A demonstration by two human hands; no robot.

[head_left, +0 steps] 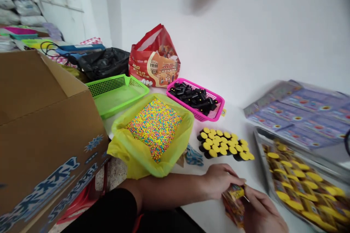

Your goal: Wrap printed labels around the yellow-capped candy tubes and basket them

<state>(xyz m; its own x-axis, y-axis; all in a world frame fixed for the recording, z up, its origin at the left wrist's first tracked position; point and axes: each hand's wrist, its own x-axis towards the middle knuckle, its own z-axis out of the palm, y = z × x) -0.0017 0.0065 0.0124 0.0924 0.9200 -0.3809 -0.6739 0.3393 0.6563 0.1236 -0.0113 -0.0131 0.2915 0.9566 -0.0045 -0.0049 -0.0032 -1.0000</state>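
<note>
My left hand (220, 181) reaches across the white table, its fingers closed on the upper edge of a shiny printed brown-and-yellow packet (233, 207). From the other side my right hand (264, 209) pinches the packet near its yellow top corner. Whether it is one packet or a stack of wrappers I cannot tell. Just beyond my hands stand several black containers with round yellow lids (218, 145), grouped upright. To the right, a metal tray (264, 160) holds many yellow-capped pieces in similar printed wrapping. A crumpled blue-and-white striped thing (193, 156) lies left of the containers.
A basket lined with a yellow bag (119, 131) holds small coloured balls. Behind it are a pink basket (218, 113) of black parts, a green basket (112, 103) and a red bag (139, 62). A cardboard box (49, 142) stands left; purple printed boxes (303, 111) lie right.
</note>
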